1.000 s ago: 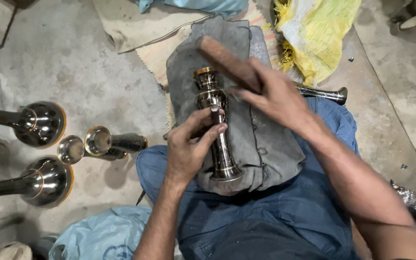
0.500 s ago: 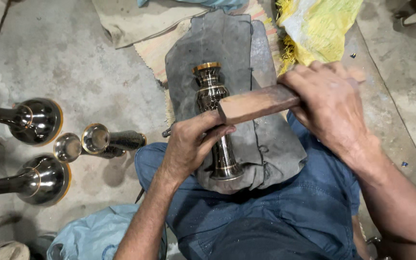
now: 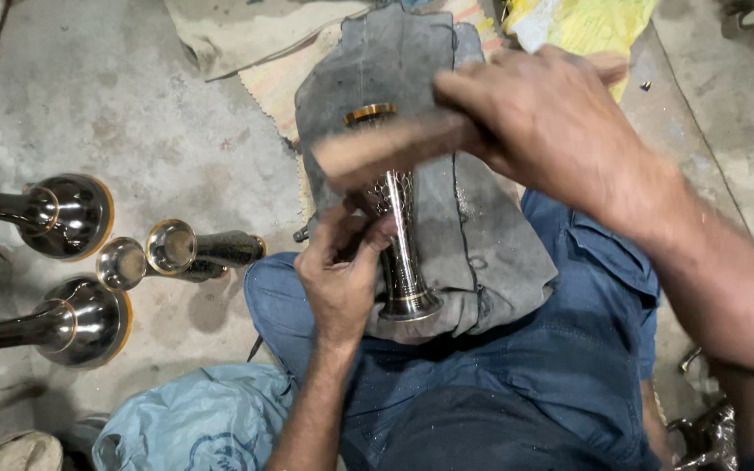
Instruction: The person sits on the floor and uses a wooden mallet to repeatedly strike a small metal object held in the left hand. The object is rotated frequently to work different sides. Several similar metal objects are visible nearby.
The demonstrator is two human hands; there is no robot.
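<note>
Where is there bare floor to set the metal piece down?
Bare concrete floor lies open upper left, between the grey cloth and the large vases. Crowded: small cups beside the left hand, blue bag below.

Rough grey concrete floor [image 3: 133,105] stained and cracked, beige cloth [image 3: 246,35] at 12 o'clock, yellow sack [image 3: 586,22] at 1 o'clock, shiny metal vases [image 3: 63,262] at 9 o'clock, blue plastic bag [image 3: 194,419] at 7 o'clock, flat dim light
</note>
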